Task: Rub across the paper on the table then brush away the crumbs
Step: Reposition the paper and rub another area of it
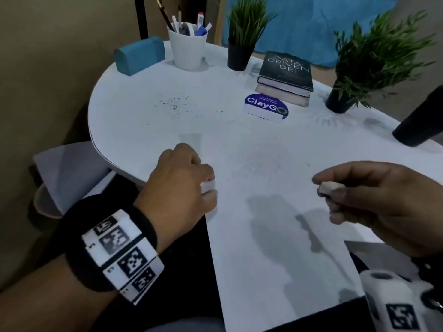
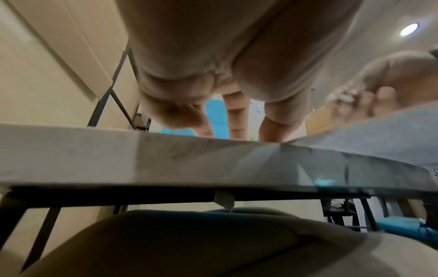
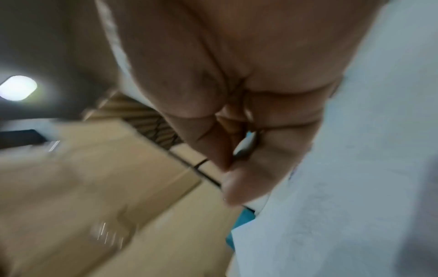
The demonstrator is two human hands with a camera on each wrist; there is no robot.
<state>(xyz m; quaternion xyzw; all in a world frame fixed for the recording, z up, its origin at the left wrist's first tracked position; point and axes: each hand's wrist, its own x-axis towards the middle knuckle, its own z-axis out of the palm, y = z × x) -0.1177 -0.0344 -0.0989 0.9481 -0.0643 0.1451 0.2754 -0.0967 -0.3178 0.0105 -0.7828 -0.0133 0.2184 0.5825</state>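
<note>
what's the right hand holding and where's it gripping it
The right hand pinches a small white eraser by its rear end; the front end sticks out.

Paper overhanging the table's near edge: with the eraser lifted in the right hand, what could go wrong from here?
The paper sticks out past the table edge, held only by the left hand at its left border; hard rubbing near the unsupported part may crease or shift it. The right hand only pinches the small eraser, which could slip. Brushing might spread the dark crumbs toward the ClayGo card.

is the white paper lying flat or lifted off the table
Lifted: the white paper sheet overhangs the round white table, its near end raised, pinched by the left hand.
</note>
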